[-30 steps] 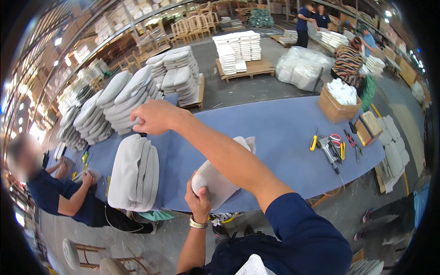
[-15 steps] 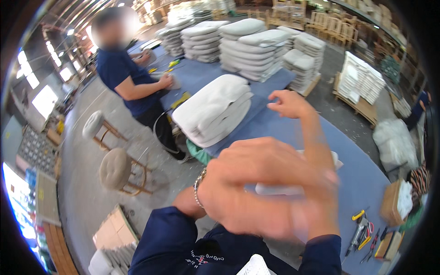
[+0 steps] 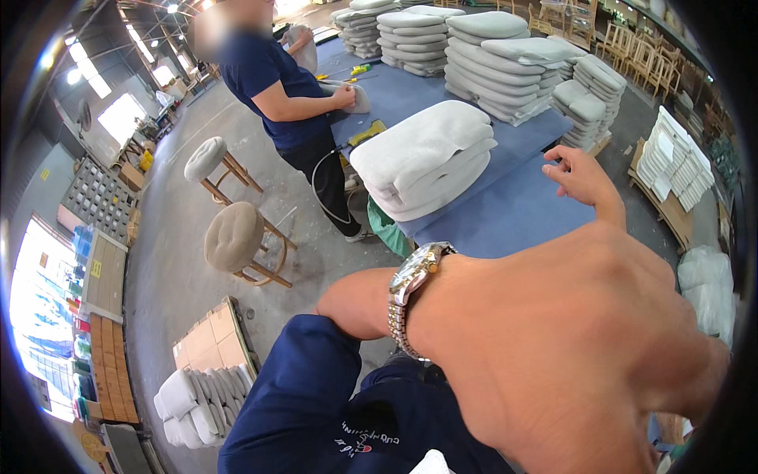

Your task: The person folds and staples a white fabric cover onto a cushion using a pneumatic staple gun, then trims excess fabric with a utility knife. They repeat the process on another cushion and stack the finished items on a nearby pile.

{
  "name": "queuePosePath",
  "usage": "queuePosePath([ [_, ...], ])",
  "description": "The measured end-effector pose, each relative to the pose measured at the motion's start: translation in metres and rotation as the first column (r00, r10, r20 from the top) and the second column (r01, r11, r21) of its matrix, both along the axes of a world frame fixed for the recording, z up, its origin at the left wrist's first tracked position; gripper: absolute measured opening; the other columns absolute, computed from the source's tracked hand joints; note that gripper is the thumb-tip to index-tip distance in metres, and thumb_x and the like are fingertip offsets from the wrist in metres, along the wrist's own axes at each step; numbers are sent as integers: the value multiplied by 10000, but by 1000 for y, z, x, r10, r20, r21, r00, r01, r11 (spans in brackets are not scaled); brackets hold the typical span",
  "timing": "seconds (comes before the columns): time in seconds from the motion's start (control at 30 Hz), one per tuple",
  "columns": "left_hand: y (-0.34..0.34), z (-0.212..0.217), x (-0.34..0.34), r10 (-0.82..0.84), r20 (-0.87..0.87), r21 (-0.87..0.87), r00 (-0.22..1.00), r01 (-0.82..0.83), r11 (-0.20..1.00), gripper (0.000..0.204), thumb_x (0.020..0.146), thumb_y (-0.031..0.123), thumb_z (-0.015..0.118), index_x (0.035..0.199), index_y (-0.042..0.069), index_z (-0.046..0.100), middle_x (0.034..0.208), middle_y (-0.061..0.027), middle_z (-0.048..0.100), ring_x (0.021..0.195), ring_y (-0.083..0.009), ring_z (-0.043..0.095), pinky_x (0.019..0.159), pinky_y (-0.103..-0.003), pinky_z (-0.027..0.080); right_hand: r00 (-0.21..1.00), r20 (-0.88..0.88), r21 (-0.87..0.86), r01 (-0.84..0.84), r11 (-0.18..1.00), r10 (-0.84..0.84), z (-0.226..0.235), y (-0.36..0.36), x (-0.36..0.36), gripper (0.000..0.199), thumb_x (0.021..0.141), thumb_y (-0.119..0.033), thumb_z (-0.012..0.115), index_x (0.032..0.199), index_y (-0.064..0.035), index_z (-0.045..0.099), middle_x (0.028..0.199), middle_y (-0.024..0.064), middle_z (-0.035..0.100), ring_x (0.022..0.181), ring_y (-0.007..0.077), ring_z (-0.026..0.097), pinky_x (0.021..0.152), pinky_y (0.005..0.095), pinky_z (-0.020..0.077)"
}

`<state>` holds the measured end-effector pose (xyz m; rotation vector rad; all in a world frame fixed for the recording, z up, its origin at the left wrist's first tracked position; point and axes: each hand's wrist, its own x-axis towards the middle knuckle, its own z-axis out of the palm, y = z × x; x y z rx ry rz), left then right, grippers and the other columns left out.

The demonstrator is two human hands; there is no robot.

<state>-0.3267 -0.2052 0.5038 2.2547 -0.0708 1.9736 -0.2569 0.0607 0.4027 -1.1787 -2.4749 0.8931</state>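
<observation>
1. The right hand [image 3: 588,180] hangs above the blue table [image 3: 493,221], its fingers loosely bent and the thumb apart from them; nothing shows between them, and it looks clear of every pad
2. The left hand [image 3: 568,340] looms close to the camera, its back turned up and a metal wristwatch [image 3: 414,272] on its wrist; the fingers are out of sight, so I cannot tell whether they are spread, pressed together or pinching something
3. The near pile of pale grey cushions [image 3: 422,162] sits on the table, left of the right hand and apart from it, close to the front edge; its pads lie one on another with uneven sides
4. Each cushion will probably handle as light and soft, giving under the thumb, with a matt cover that should not slip much; hardly fragile, though a loose pile could slide apart
5. For one cushion, the rounded long edges look the best hold, thumb on top and fingers beneath; for several, both palms under the lowest one
6. Beyond the pile stands a taller stack of pads [image 3: 505,75]; a yellow tool [image 3: 368,133] lies just beside the pile, near a co-worker's hand [image 3: 344,96] on another pad
</observation>
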Motion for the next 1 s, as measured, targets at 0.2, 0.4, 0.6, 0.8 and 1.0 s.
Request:
queuePosePath([
  [0.2,21,3,43,-80,-2,57,997,80,995,328,969,410,626,1141,133,663,926,-58,640,725,-261,641,601,-401,454,999,-32,25,-26,999,27,-5,8,13,439,931,-268,723,1288,-22,649,957,121,722,723,189,705,679,366,554],
  [0.4,25,10,63,-109,-28,104,994,111,988,266,957,406,628,1093,181,672,853,-8,624,642,-238,623,511,-392,430,999,-45,-27,-24,999,22,0,-10,1,440,932,-281,728,1284,-27,657,965,126,750,738,194,723,702,374,566],
  [0.6,19,19,84,-162,-30,174,986,164,971,199,947,386,626,1066,235,676,800,35,616,576,-218,614,435,-385,410,999,-6,-9,50,999,-50,10,-11,18,450,937,-287,722,1301,-32,650,976,120,750,753,187,733,740,384,566],
  [0.8,7,21,93,-166,-70,230,984,178,957,198,956,360,625,1107,241,671,825,31,646,595,-207,635,453,-380,432,997,-7,-17,74,997,-74,11,0,27,448,943,-270,711,1319,-37,642,1029,121,743,748,184,733,712,347,562],
  [1.0,-9,16,101,-151,-83,231,985,166,959,214,967,352,627,1139,232,670,846,23,676,613,-196,654,477,-374,457,994,-105,-49,-31,998,26,-18,38,37,442,945,-281,719,1304,-35,642,995,101,733,726,164,718,687,331,559],
])
